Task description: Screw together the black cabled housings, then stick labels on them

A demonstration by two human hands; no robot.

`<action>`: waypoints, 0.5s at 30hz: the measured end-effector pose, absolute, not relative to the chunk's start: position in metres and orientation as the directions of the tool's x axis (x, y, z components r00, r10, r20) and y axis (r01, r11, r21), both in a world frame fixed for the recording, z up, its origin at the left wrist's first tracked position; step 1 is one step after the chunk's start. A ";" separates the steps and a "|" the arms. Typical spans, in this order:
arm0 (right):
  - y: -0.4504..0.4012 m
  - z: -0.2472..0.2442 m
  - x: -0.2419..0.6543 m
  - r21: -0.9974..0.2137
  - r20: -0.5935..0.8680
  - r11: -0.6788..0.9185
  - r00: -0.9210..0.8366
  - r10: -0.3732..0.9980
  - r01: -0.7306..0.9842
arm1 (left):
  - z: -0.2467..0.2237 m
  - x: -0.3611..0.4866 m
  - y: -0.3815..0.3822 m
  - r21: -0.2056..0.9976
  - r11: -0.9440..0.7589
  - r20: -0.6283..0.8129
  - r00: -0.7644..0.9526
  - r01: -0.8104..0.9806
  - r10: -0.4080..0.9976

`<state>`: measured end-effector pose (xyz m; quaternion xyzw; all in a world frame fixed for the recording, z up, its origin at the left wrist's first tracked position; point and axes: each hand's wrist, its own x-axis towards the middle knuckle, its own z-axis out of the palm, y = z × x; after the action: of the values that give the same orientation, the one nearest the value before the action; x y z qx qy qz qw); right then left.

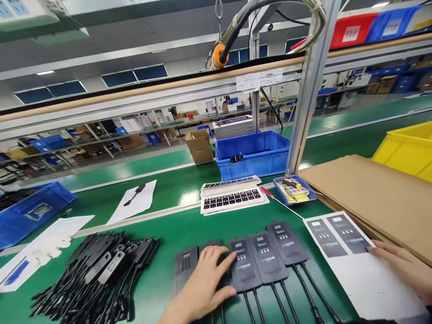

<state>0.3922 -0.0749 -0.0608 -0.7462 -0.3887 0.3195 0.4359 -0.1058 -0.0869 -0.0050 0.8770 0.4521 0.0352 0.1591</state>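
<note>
A row of flat black controller boxes (270, 257) with twin cables lies on the green bench, several with printed front labels. My left hand (205, 282) rests over one of them, fingers stretched and thumb apart, covering much of that box. At the left end, another box (186, 266) shows a plain face with slots. My right hand (401, 265) pinches the edge of a white label sheet (378, 288), which has two dark labels at its top; part of the hand is cut off by the frame. The sheet lies beside the rightmost box.
A heap of black cabled units (108, 265) lies left. Label strips (232, 200), a red-handled screwdriver (270, 193) and a small blue tray (293, 189) are ahead. Blue bins (253, 155), stacked cardboard (367, 193) and a metal post (310, 90) stand around the bench.
</note>
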 end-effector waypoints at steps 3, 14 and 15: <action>-0.074 -0.048 0.378 -0.609 0.051 -0.283 0.393 0.918 0.741 | -0.007 -0.069 -0.093 0.213 -0.636 -0.041 0.657 0.741 0.752; -0.085 -0.102 0.248 -0.387 0.225 0.210 -0.129 0.966 0.898 | -0.030 -0.056 -0.095 -0.065 -0.718 0.004 0.720 0.693 0.694; -0.085 -0.106 0.242 -0.353 0.229 0.218 -0.142 0.963 0.910 | -0.030 -0.056 -0.095 -0.052 -0.702 0.011 0.704 0.710 0.710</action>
<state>0.2422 -0.0846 -0.1065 -0.6219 -0.7528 0.0648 0.2056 -0.0559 -0.0951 -0.0296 0.9226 0.3849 -0.0047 -0.0260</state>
